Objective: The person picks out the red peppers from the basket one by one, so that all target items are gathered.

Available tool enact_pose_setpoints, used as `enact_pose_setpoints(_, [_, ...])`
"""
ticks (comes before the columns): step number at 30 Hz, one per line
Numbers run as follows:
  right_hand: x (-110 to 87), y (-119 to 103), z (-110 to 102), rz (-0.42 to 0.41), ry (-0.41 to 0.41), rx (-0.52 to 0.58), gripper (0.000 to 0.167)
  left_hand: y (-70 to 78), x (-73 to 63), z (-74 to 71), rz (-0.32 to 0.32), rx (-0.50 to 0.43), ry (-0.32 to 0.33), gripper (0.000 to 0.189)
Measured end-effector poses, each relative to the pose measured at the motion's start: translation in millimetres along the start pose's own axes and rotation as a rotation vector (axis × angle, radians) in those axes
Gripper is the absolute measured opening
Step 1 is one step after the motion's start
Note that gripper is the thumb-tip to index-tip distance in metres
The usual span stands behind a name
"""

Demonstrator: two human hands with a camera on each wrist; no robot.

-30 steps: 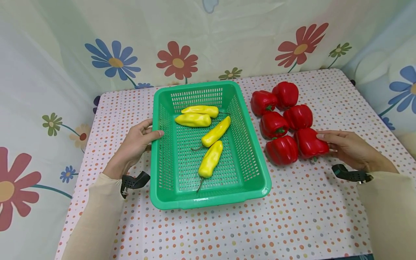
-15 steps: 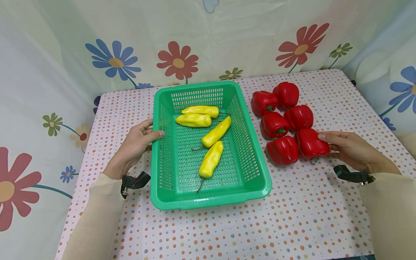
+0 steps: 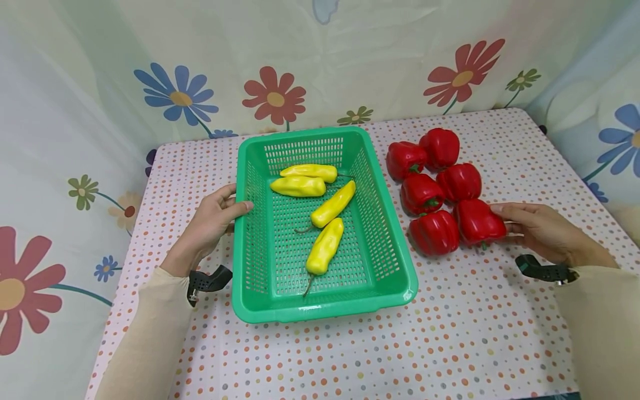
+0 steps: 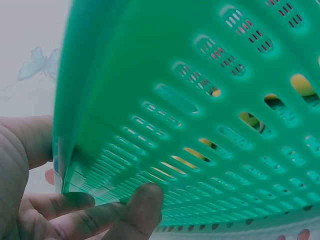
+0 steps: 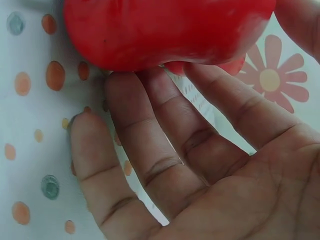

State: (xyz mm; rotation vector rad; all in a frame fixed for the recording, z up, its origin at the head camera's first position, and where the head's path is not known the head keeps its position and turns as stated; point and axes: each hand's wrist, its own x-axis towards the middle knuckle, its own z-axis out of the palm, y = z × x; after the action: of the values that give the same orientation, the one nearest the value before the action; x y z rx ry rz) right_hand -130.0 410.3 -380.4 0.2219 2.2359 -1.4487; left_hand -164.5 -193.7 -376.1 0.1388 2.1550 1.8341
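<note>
In the head view, my left hand grips the left wall of a green plastic basket, the thumb over its rim. The left wrist view shows the fingers against the outside of the slotted wall. Several long yellow peppers lie in the basket. At the right, my right hand touches the right side of the nearest right red bell pepper, which sits on the table. Its extended fingers meet the pepper's side in the right wrist view, while the thumb is on the upper edge.
Several other red bell peppers cluster to the right of the basket, close together. A dotted cloth covers the table. A flowered curtain hangs behind it and along both sides.
</note>
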Motion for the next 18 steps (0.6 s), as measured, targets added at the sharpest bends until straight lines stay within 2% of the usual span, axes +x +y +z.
enact_pose_setpoints(4, [3.4, -9, -4, 0.006, -0.009, -0.13, 0.029, 1.5, -0.2, -2.1, 0.002, 0.049, -0.01, 0.059])
enact_pose_setpoints(7, [7.2, -23, -8, 0.009, -0.007, -0.289, 0.052, 7.1, 0.3, -6.5, -0.005, 0.159, -0.034, 0.058])
enact_pose_setpoints(9, [10.9, -36, -11, 0.016, -0.005, -0.391, 0.07, 14.2, 0.8, -10.2, -0.014, 0.263, -0.051, 0.057])
enact_pose_setpoints(12, [16.1, -58, -17, 0.046, 0.021, -0.54, 0.086, 29.5, 1.7, -15.0, -0.022, 0.455, -0.037, 0.06])
enact_pose_setpoints(15, [25.9, -84, -22, 0.05, 0.098, -0.683, 0.097, 47.3, 5.7, -19.4, 0.015, 0.667, 0.036, 0.063])
enact_pose_setpoints(18, [38.5, -111, -21, 0.013, 0.217, -0.775, 0.097, 64.2, 15.3, -24.5, 0.092, 0.868, 0.126, 0.063])
